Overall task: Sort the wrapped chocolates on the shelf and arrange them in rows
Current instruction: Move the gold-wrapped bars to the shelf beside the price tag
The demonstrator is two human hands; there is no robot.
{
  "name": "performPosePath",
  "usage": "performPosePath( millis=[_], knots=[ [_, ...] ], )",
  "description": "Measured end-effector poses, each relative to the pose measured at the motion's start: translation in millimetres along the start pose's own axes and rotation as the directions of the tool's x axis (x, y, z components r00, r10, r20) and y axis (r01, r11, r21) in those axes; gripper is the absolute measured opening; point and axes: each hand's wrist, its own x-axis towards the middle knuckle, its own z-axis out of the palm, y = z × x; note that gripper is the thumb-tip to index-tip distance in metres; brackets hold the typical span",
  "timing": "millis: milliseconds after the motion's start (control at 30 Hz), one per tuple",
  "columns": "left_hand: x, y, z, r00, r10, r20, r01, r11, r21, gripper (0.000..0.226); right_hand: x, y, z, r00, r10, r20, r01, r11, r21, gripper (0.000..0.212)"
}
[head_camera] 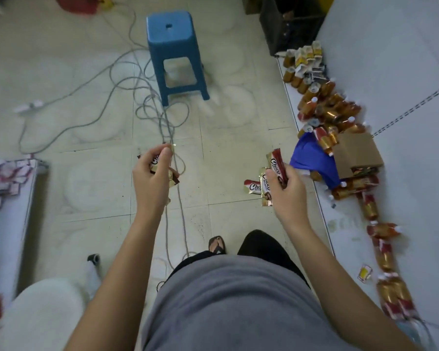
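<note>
from the head camera i am looking down at a tiled floor (pixel 99 188) that runs between 2 shelves. the left hand (pixel 150 173) is held out over the floor, fingers and thumb curled round a small bundle of chocolates (pixel 154 160), with the thumb pressed on the top wrapper. the hand hides most of the bundle, so i cannot count it; a gold and brown end pokes out below the palm. the right hand (pixel 288 188) hangs near the front edge of the white shelf (pixel 390 59) on the right, fingers clamped on a fan of chocolates (pixel 275 160). i can make out at least 3 red, white and gold wrappers, 1 pointing up and the others spread to the left. both lots are in the air, clear of the shelf. along the shelf edge lies a ragged line of red and gold wrapped goods (pixel 327 110), too blurred to read. among them a cardboard box (pixel 357 153) sits just beside a blue bag (pixel 312 160). further out on the floor stands a blue plastic stool (pixel 174 46), and grey cables (pixel 127 79) loop past it and run under the left hand. at the left edge a second shelf (pixel 8 236) carries pink and white packets (pixel 3 178).
</note>
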Motion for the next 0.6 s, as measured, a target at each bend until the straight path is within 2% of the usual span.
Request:
performPosePath(
  millis=[133, 267, 433, 600],
  knots=[
    [37.6, 2.4, -9.7, 0.999, -0.017, -0.049, 0.015, 1.000, -0.024, 0.020, 26.4, -19.3, 33.6, 0.995, -0.016, 0.099, 0.016, 1.000, -0.004, 0.010],
    [81.4, 5.2, 1.8, 0.998, -0.024, -0.055, 0.023, 1.000, -0.010, 0.019, 69.7, -33.6, 52.9, 0.993, -0.035, 0.116, 0.038, 0.999, -0.028, 0.008],
    [156.2, 16.9, 42.9, 1.000, 0.005, -0.021, -0.005, 1.000, -0.012, 0.019, 148.0, -52.6, 67.2, 0.997, -0.050, 0.065, 0.049, 0.999, 0.004, 0.009],
    [235.3, 47.8, 96.2, 0.995, 0.054, 0.082, -0.055, 0.998, 0.010, 0.018, 237.2, -81.3, 66.3, 0.997, -0.075, -0.026, 0.075, 0.997, 0.008, 0.010]
  ],
)
